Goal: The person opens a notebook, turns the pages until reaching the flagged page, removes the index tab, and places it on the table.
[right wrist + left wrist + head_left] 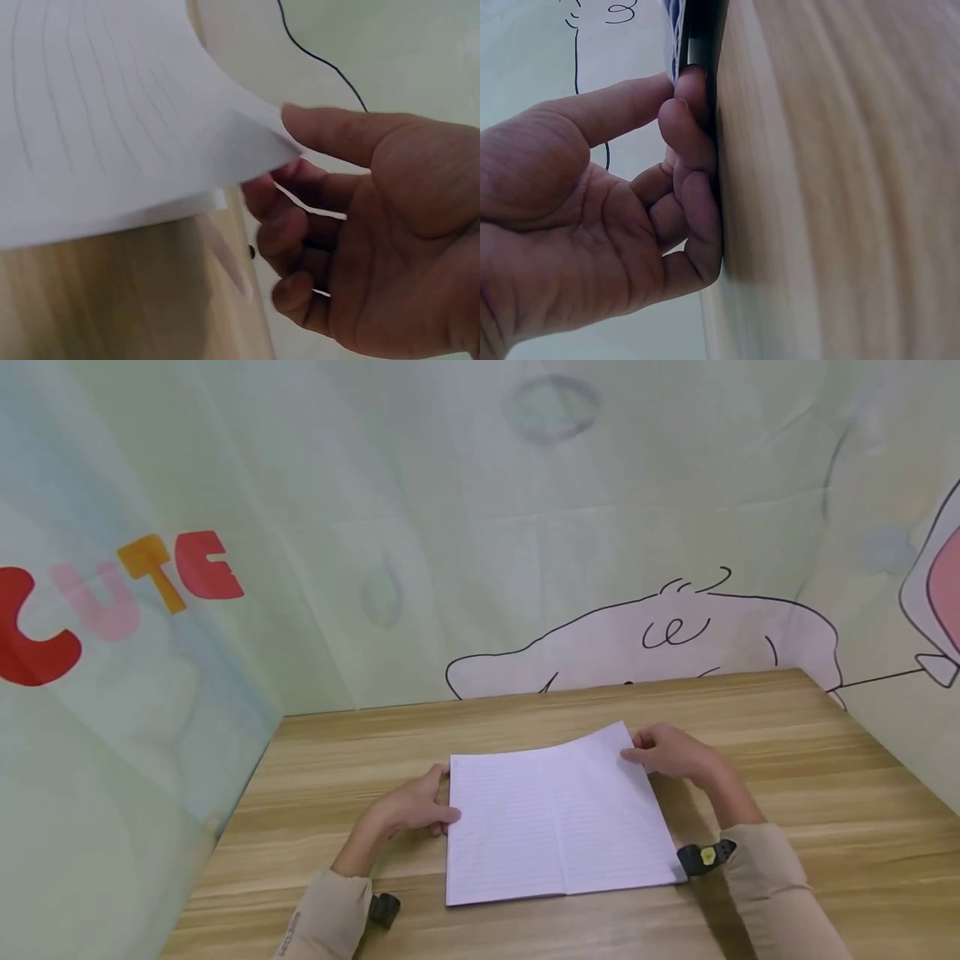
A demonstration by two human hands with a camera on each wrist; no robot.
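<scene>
An open notebook [502, 827] with white ruled pages lies on the wooden table, its fold running down the middle. At its left edge my left hand [415, 802] grips it, thumb on top of the page and fingers at the side and underneath. The left wrist view shows the notebook's edge [676, 37] between thumb and fingertips, the curled fingers close to the tabletop. My right hand [675, 752] pinches the upper right corner of the right-hand page [97, 112], which is lifted and bent upward. Below that corner, another paper edge shows in the right wrist view.
The wood-grain table [360, 743] extends around the notebook on all sides. Behind it and at both sides hang pale printed sheets [337, 527] with cartoon drawings and coloured letters. Dark straps with small devices [705, 857] sit at both wrists.
</scene>
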